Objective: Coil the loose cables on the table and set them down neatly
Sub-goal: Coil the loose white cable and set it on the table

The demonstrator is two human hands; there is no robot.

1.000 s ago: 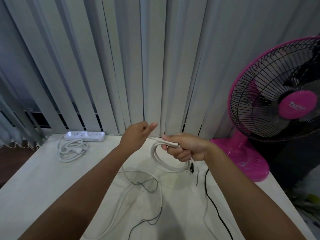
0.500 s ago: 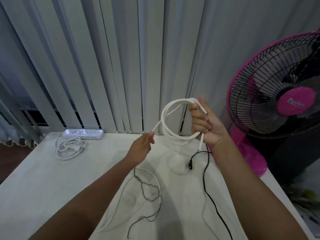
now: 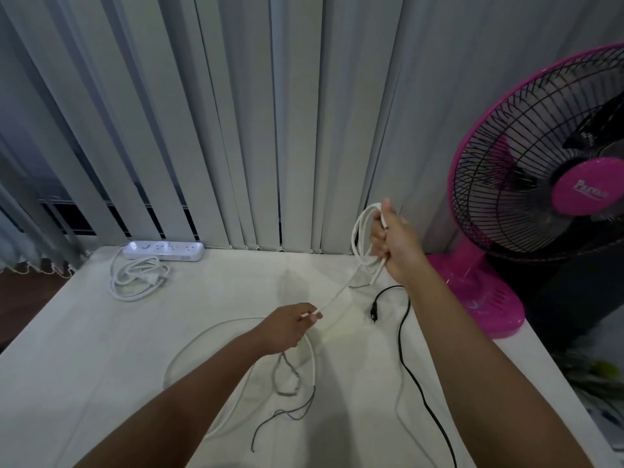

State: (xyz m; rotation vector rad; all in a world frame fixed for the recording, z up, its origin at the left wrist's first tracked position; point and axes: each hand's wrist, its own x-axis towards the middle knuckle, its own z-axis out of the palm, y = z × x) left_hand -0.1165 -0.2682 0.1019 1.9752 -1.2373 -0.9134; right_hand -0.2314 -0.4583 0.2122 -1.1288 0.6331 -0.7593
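The white cable [image 3: 332,298] runs taut and slantwise from small loops gripped in the raised right hand [image 3: 393,244] down to the left hand [image 3: 287,329], which pinches it low over the table [image 3: 84,349]; its slack trails beneath, nearer the left.

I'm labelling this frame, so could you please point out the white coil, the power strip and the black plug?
white coil [image 3: 358,228], head view, left arc of the loop.
power strip [image 3: 163,250], head view, top face.
black plug [image 3: 374,311], head view, plug body.
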